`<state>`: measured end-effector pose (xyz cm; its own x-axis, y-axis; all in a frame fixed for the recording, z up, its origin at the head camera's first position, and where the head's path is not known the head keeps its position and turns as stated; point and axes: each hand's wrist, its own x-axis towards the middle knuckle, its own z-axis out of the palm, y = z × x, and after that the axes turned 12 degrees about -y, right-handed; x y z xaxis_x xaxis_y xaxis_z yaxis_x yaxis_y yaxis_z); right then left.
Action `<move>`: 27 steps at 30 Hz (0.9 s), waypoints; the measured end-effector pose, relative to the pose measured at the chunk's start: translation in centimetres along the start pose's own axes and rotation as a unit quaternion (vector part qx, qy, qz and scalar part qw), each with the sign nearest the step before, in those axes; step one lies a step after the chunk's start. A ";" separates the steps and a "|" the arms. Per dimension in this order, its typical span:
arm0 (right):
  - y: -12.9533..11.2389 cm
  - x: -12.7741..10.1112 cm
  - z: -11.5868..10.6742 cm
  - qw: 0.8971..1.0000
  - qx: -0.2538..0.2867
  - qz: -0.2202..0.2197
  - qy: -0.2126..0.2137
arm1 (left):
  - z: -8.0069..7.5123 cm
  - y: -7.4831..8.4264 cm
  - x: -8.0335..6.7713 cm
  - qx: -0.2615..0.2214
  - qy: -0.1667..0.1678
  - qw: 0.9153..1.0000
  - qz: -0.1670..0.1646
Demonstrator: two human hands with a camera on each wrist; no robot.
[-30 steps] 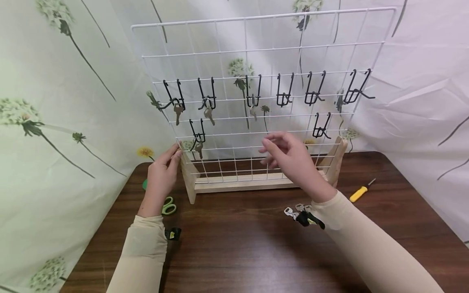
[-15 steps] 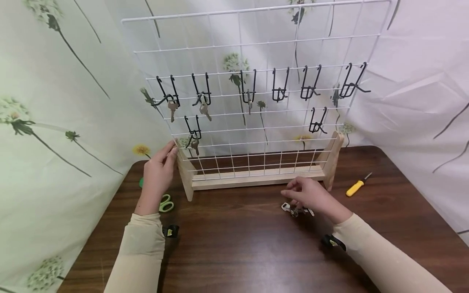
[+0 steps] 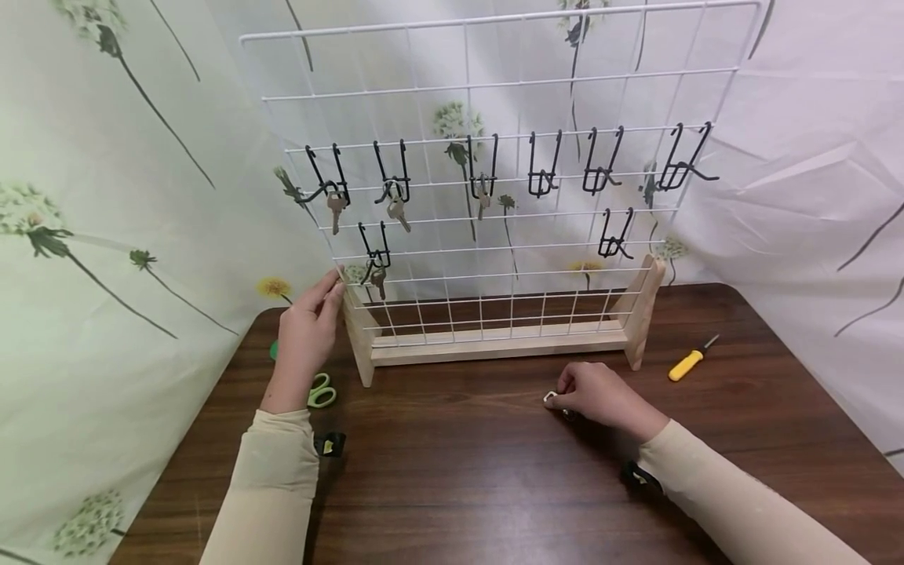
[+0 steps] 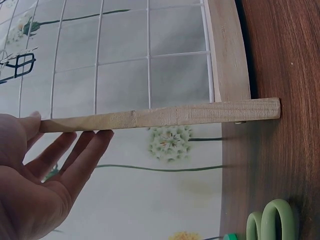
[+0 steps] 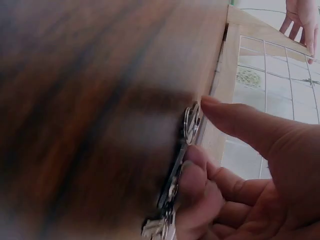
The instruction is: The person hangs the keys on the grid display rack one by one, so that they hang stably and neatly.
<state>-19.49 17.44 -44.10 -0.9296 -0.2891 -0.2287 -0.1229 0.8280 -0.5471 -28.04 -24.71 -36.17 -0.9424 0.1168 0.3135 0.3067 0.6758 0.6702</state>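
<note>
the left hand (image 3: 307, 333) pinches the upper end of the wooden side panel (image 4: 170, 116), thumb on one face and spread fingers (image 4: 90, 160) on the other; this grip seems meant to steady the whole rack, since the tall wire grid (image 3: 466, 21) could rock or slide when a hook is touched. the stand's wooden crossbar (image 3: 494, 347) sits low between its two panels, presumably to stiffen the base.

the right hand (image 3: 600, 400) is down on the bench (image 3: 438, 455), in front of the crossbar's right part, at a small group of loose keys (image 5: 190, 127). its thumb reaches to the ringed end of one key, apart from the bent fingers (image 5: 200, 202) beside the group; i cannot tell whether a key is pinched. lying flat, the keys probably need their edge or ring lifted.

four hanging keys (image 3: 335, 205) dangle one to a hook at the left, while four bare hooks (image 3: 542, 182) remain rightward; single spacing likely keeps each key separate. the screwdriver (image 3: 687, 366) and scissors (image 3: 323, 396) lie out at the sides, apparently clear of the work.
</note>
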 end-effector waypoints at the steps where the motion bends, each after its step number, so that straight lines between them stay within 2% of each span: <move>1: -0.1 0.0 0.0 1.000 -0.001 0.002 -0.002 | 0.0 0.0 0.0 0.000 0.000 1.000 -0.001; 12: -0.7 0.4 -0.1 0.999 -0.006 0.028 -0.033 | -0.2 0.2 -0.3 0.000 -0.005 1.000 0.000; 27: -1.7 -0.1 0.6 0.999 -0.016 0.030 0.011 | -0.1 0.3 -0.3 0.002 -0.002 1.000 0.001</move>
<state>-18.97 15.77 -43.57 -0.9426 -0.2293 -0.2428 -0.0780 0.8580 -0.5076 -27.68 -24.61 -35.95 -0.9425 0.1209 0.3116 0.3077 0.6779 0.6676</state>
